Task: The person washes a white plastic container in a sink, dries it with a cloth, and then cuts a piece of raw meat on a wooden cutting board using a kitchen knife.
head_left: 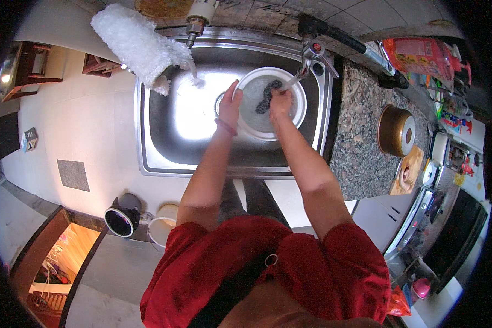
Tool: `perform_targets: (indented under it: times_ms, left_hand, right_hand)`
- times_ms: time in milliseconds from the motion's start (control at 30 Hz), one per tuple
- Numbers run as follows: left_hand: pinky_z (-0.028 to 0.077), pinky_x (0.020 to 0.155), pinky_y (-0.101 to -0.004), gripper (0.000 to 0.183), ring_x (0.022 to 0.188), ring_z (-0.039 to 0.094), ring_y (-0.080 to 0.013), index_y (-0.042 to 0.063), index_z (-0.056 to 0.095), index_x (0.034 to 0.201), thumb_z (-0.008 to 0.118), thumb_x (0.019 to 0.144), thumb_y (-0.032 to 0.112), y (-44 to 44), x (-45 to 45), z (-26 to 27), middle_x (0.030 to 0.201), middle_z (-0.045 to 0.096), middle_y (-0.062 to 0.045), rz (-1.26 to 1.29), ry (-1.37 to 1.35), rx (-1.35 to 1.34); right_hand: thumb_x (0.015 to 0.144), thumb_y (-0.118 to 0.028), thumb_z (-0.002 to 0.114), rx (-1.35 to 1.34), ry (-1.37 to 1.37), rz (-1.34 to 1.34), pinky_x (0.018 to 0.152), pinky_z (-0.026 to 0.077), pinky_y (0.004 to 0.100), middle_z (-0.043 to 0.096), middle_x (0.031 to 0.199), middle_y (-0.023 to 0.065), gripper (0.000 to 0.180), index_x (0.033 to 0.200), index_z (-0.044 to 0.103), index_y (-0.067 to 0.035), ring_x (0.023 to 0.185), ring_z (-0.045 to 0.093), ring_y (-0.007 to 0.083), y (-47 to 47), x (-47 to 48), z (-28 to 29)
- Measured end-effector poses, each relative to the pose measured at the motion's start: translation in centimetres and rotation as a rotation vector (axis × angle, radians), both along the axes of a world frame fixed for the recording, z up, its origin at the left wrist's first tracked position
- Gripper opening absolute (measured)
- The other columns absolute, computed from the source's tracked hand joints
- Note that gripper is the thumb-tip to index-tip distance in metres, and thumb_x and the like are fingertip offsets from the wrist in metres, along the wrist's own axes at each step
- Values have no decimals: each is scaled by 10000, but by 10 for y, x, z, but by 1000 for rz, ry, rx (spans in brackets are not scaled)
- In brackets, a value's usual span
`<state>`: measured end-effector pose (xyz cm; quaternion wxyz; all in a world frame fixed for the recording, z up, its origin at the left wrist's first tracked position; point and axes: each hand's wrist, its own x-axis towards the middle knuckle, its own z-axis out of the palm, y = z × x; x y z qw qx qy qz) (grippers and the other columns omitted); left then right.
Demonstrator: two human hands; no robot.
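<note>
A round white basin (300, 123) with cloudy water in it stands at the right side of a stainless steel sink (160, 135). My left hand (229, 107), with a reddish band at the wrist, holds the basin's left rim. Inside the basin, my right hand (281, 104) grips a dark, mottled, soft-looking item (265, 100), perhaps a cloth or scrubber; my fingers hide part of it. Water runs from a metal tap (310, 53) close beside my right fingers.
A fluffy white cloth (135, 45) hangs over the sink's left corner beside a second tap (195, 26). On the granite counter (356, 135) at right are a brown metal pot (395, 130) and a wooden board (408, 170). Two buckets (123, 215) stand on the floor.
</note>
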<state>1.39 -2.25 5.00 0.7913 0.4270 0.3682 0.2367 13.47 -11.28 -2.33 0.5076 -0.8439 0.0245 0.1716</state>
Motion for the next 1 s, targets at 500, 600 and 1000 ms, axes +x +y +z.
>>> perform_targets:
  times_ms: [500, 600, 1000]
  left_hand:
    - [398, 834, -268, 358, 944, 529, -170, 50, 489, 1168, 481, 810, 41, -7, 2, -3, 1052, 570, -116, 18, 265, 377]
    - [381, 863, -288, 358, 977, 520, -193, 68, 491, 1172, 489, 814, 62, -8, 4, 0, 1071, 559, -143, 14, 284, 380]
    - [431, 776, -259, 334, 853, 549, -138, 29, 518, 1131, 497, 799, 66, -13, 5, 2, 976, 595, -96, 105, 345, 344]
  right_hand:
    - [827, -130, 400, -581, -431, 1209, 880, 371, 412, 519, 1068, 208, 327, 1134, 430, -21, 1015, 497, 338, 2, -24, 14]
    - [787, -118, 434, -602, -769, 1190, 896, 357, 410, 507, 1088, 201, 332, 1103, 475, -25, 1056, 466, 316, -20, -3, -9]
    - [728, -135, 497, -714, -313, 1278, 798, 432, 414, 596, 908, 169, 215, 868, 592, -2, 895, 561, 323, 25, -43, 106]
